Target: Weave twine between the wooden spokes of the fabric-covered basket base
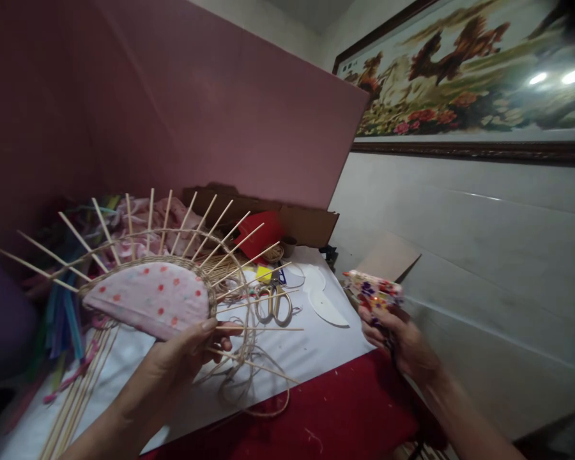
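My left hand (191, 351) grips the lower right edge of a half-round fan-like piece covered in pink dotted cloth (148, 297). Thin wooden sticks (220, 217) radiate from its curved rim, and a twine arc (165, 231) runs across them. Loose twine (268, 412) dangles from the right end of that arc. In my right hand (397, 338) is a flower-patterned glue gun (376, 291), its orange tip pointing left toward the fan but well apart from it. Gold-handled scissors (274, 305) lie on the white sheet behind the fan.
White half-round cutouts (328, 306) and a yellow sticky pad (264, 275) lie on the white sheet (297, 345). Red cloth (316, 409) covers the table's near edge. Long sticks (84, 390) and coloured ribbons (64, 319) are at left. Cardboard (311, 227) stands at the back.
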`<action>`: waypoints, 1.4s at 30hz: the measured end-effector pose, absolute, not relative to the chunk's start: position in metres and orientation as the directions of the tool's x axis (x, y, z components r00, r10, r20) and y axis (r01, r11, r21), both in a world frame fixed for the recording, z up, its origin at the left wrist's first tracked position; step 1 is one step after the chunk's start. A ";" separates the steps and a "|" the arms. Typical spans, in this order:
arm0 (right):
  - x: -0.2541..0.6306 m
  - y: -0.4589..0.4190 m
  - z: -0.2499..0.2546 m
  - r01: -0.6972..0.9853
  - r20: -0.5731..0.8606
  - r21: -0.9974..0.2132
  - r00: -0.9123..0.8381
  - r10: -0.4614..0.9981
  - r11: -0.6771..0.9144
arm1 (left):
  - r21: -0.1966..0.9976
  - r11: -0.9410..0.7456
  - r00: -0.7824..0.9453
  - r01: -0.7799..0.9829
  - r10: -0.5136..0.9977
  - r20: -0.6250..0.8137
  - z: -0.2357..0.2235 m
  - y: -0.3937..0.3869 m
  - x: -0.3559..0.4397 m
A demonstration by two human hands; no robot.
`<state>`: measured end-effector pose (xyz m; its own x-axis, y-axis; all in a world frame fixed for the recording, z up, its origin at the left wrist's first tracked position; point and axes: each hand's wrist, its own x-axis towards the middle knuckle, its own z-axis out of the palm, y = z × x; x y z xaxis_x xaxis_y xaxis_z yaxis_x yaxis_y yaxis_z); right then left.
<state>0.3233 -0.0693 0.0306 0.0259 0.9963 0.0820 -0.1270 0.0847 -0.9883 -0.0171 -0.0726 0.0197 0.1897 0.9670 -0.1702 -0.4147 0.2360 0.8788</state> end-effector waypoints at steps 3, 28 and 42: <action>0.299 -0.096 0.042 -0.238 -0.028 -0.970 -0.091 0.995 -0.049 | 0.876 0.222 0.176 -0.428 0.971 -0.160 0.022 -0.074 -0.016; 0.203 -0.119 0.053 0.046 -0.357 -0.928 -0.405 0.842 -0.371 | 0.918 0.214 0.179 -0.334 0.971 -0.161 0.024 -0.078 -0.012; 0.201 -0.122 0.064 0.058 -0.382 -0.920 -0.354 0.854 -0.388 | 0.919 0.201 0.207 -0.339 0.969 -0.135 0.022 -0.079 -0.011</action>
